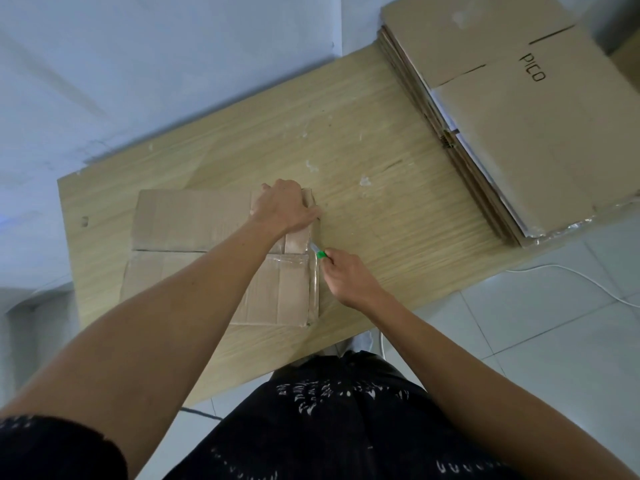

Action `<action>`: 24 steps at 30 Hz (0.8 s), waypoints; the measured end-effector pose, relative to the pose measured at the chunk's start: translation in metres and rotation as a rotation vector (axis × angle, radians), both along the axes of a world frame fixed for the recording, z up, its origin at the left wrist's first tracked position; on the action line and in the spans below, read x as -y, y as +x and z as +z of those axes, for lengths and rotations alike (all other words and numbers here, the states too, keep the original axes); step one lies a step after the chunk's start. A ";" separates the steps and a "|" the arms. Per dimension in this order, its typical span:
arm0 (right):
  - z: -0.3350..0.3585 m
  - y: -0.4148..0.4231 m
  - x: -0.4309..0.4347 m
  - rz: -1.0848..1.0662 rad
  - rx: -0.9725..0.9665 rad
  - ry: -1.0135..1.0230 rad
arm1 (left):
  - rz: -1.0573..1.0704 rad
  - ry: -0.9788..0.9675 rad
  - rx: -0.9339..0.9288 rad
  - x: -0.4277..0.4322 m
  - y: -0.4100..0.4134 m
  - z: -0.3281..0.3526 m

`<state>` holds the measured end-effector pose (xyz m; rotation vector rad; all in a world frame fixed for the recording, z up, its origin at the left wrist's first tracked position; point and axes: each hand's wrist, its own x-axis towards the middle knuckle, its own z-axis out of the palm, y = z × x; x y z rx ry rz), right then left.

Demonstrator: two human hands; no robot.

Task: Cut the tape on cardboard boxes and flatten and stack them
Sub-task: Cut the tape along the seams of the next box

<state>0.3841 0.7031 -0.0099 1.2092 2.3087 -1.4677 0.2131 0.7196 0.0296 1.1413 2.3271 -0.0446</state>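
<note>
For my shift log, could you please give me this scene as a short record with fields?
surface: wooden table
work piece: cardboard box, tape along right edge
left hand: holds box's far right corner
right hand: grips green cutter, blade at tape
stack: flattened boxes, far right, top one printed PICO
</note>
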 end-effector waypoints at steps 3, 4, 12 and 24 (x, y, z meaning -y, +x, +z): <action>0.002 0.009 0.007 -0.015 -0.022 -0.090 | -0.013 0.021 -0.010 -0.001 0.000 0.001; 0.001 0.012 0.010 -0.023 -0.033 -0.104 | -0.013 0.016 -0.006 -0.001 0.000 0.003; 0.006 0.026 0.020 -0.033 0.032 -0.198 | -0.003 0.057 0.037 0.003 -0.001 0.001; 0.005 0.057 -0.001 -0.017 0.052 0.188 | 0.101 0.326 -0.073 0.119 0.067 -0.028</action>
